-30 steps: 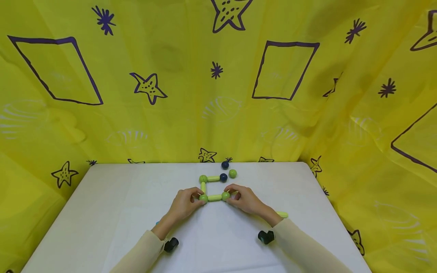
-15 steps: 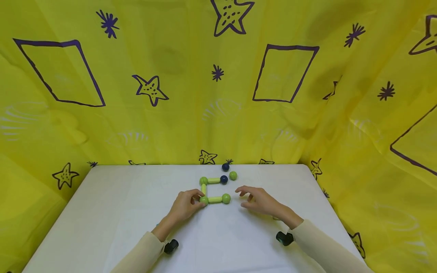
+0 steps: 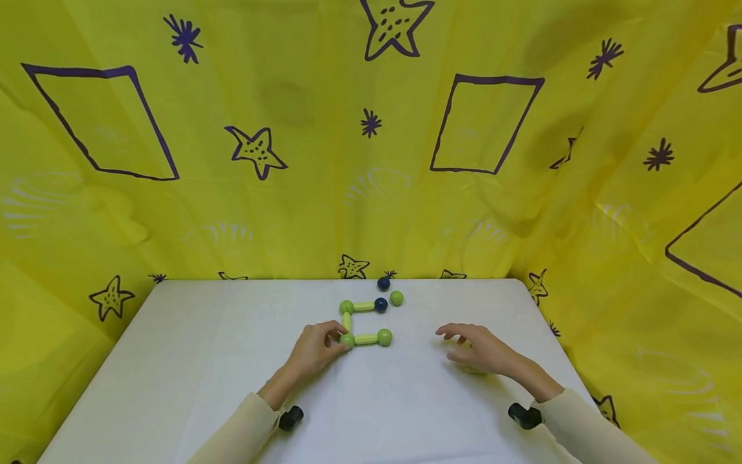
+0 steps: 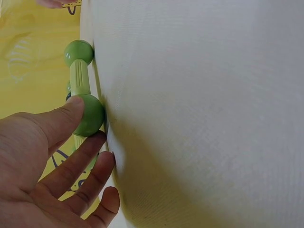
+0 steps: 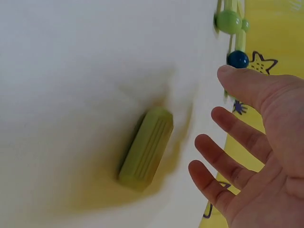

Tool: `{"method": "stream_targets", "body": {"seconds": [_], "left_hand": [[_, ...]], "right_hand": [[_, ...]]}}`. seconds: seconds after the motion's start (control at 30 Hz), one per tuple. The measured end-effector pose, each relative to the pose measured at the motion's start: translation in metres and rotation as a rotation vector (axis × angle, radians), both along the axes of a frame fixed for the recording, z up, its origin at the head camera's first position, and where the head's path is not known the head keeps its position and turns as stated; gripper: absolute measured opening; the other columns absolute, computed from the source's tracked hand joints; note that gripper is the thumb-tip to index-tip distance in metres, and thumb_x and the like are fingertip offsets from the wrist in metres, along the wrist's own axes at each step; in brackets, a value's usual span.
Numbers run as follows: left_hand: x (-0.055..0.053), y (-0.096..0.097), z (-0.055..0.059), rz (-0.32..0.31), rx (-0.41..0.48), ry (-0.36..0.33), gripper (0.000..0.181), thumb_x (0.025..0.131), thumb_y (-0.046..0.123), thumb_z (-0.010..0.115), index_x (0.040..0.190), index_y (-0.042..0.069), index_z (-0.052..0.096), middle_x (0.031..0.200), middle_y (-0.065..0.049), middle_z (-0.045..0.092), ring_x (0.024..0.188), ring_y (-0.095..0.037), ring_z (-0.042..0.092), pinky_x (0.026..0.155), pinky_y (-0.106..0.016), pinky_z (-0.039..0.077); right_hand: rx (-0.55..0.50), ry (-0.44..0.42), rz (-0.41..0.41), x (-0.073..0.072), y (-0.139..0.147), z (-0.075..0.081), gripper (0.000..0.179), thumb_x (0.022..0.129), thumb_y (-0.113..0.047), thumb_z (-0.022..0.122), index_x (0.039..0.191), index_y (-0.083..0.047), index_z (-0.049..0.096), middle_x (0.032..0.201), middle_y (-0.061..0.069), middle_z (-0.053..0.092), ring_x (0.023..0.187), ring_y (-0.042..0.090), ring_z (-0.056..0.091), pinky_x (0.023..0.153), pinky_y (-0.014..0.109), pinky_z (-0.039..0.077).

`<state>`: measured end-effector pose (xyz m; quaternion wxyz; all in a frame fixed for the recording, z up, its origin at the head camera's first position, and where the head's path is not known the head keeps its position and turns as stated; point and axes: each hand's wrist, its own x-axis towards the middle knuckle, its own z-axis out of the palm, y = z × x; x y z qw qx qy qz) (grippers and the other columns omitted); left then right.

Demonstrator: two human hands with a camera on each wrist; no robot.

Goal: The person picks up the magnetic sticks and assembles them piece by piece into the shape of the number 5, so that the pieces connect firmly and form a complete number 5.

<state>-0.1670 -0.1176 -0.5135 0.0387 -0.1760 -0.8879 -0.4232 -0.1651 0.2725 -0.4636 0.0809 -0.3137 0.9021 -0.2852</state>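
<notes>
My left hand [image 3: 313, 350] pinches the green ball [image 4: 91, 118] at the near left corner of a C-shaped set of balls and sticks on the table. From that ball, one pale green stick [image 3: 366, 339] runs right to another green ball [image 3: 385, 337]. A second stick [image 3: 346, 322] leads back to a green ball [image 3: 346, 307], and a third [image 3: 364, 307] joins it to a navy ball [image 3: 380, 305]. My right hand [image 3: 480, 349] holds nothing, fingers spread above a loose ridged stick [image 5: 148, 149], which the hand mostly hides in the head view.
Behind the set lie a loose navy ball [image 3: 384, 283] and a loose green ball [image 3: 397, 298]. A white cloth covers the table [image 3: 191, 361]. Yellow patterned curtains [image 3: 313, 219] hang along its back and sides.
My right hand has let go of the near right green ball and moved right, over the loose stick. The left hand keeps its pinch in the same place.
</notes>
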Motion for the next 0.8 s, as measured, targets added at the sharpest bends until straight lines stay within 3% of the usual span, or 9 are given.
{"method": "stream_targets", "body": {"seconds": [0.2, 0.4, 0.53, 0.8], "left_hand": [[0.000, 0.001, -0.001, 0.003, 0.002, 0.001, 0.021, 0.084, 0.011, 0.085, 0.102, 0.012, 0.075, 0.087, -0.001, 0.075, 0.063, -0.007, 0.049, 0.059, -0.024, 0.041], [0.000, 0.001, -0.001, 0.005, 0.006, -0.006, 0.020, 0.085, 0.012, 0.085, 0.103, 0.012, 0.075, 0.088, 0.000, 0.075, 0.064, -0.007, 0.050, 0.059, -0.025, 0.041], [0.000, 0.001, -0.001, 0.005, 0.008, -0.003, 0.021, 0.084, 0.012, 0.085, 0.102, 0.012, 0.075, 0.087, 0.000, 0.075, 0.064, -0.008, 0.049, 0.059, -0.025, 0.041], [-0.001, 0.001, -0.002, 0.012, -0.001, -0.015, 0.021, 0.084, 0.013, 0.085, 0.102, 0.013, 0.075, 0.087, 0.001, 0.075, 0.064, -0.008, 0.049, 0.059, -0.025, 0.041]], "right_hand": [[0.013, 0.007, 0.021, 0.006, 0.017, 0.000, 0.039, 0.092, -0.007, 0.075, 0.130, -0.004, 0.064, 0.117, 0.011, 0.070, 0.103, 0.032, 0.065, 0.087, 0.048, 0.054], [0.049, -0.053, 0.016, 0.012, 0.028, -0.001, 0.042, 0.091, -0.006, 0.077, 0.130, -0.007, 0.064, 0.116, 0.009, 0.068, 0.100, 0.031, 0.064, 0.086, 0.046, 0.053], [0.063, -0.102, 0.010, 0.015, 0.033, -0.002, 0.040, 0.091, -0.009, 0.078, 0.129, -0.009, 0.065, 0.113, 0.006, 0.067, 0.096, 0.028, 0.062, 0.084, 0.043, 0.053], [0.076, -0.103, 0.011, 0.020, 0.037, -0.004, 0.034, 0.089, -0.003, 0.077, 0.121, -0.013, 0.069, 0.104, -0.001, 0.065, 0.090, 0.017, 0.059, 0.079, 0.037, 0.053]]}}
